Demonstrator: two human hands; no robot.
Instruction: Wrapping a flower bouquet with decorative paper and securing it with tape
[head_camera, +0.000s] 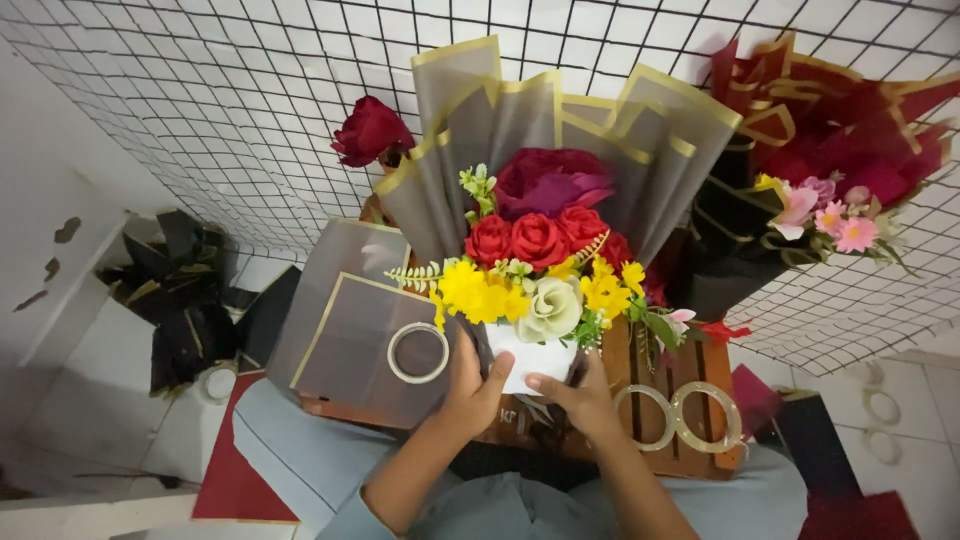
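Currently: Both Hands Clamped on Bouquet Base

Currently the left hand (472, 385) and the right hand (578, 392) grip the lower part of a flower bouquet (535, 262) from opposite sides. Left hand: fingers closed around the left side of the white wrap (530, 358) at the stem end, thumb lying across its front. Right hand: fingers curled against the right side of the same wrap, fingertips pointing toward the left thumb. The two hands are close together, with only the wrap between them.

Directly above the hands, the bouquet stands upright: yellow blooms and a cream rose lowest, red roses above them, grey gold-edged wrapping paper (560, 130) fanned behind.

Below and around the hands lies a brown wooden crate (690, 395). Just right of the right hand, two clear tape rolls (680, 415) rest on the crate, touching each other. Just left of the left hand, a third tape roll (418, 352) lies on loose grey paper sheets (350, 320).

Above-right of the hands, a second bouquet in red and black wrap (810, 170) leans against a wire grid panel (220, 110). Above-left, a single red rose (370, 132) stands apart
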